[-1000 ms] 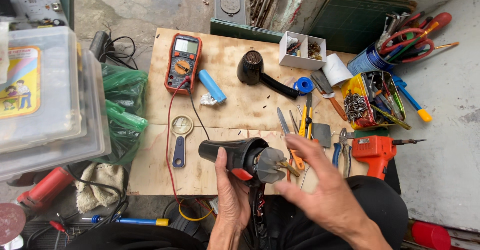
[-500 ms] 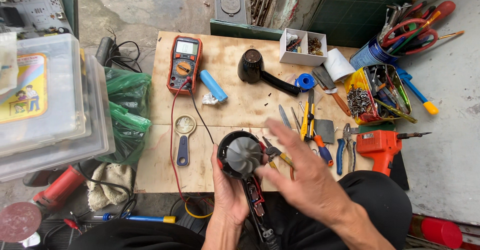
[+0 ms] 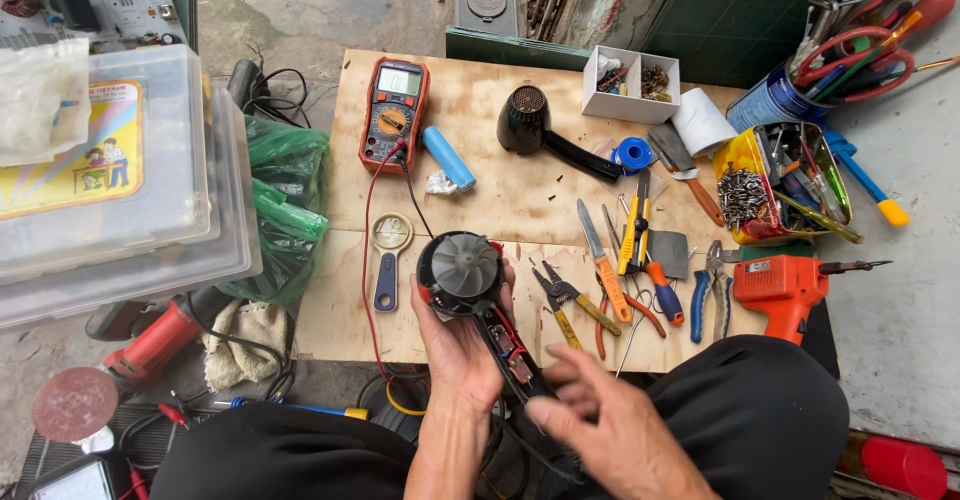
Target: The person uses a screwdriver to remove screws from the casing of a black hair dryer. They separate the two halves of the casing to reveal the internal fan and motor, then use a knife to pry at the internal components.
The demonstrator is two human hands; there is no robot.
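We view from above the plywood surface (image 3: 480, 190), strewn with tools, and against its near edge the opened hair dryer (image 3: 462, 272), the black casing with its grey fan wheel turned up toward us and a stem of red wiring trailing down toward the lap. Our left hand (image 3: 455, 345) cradles this casing from beneath, fingers wrapped round its rim and closed firmly on it. Our right hand (image 3: 600, 425) hovers just beside the wired stem, fingers loosely curled and half spread, holding nothing; whether a fingertip touches the wiring we cannot tell. In our judgement, the work goes best if the casing is kept steady with the fan face level, and the free fingers approach the fine wires gently rather than tugging them. Beyond lie a second black dryer body (image 3: 540, 130), an orange drill (image 3: 785, 285), a red multimeter (image 3: 394, 112), whose leads run toward us, a row of pliers and screwdrivers (image 3: 620, 260), and a blue cylindrical cell (image 3: 448, 157).
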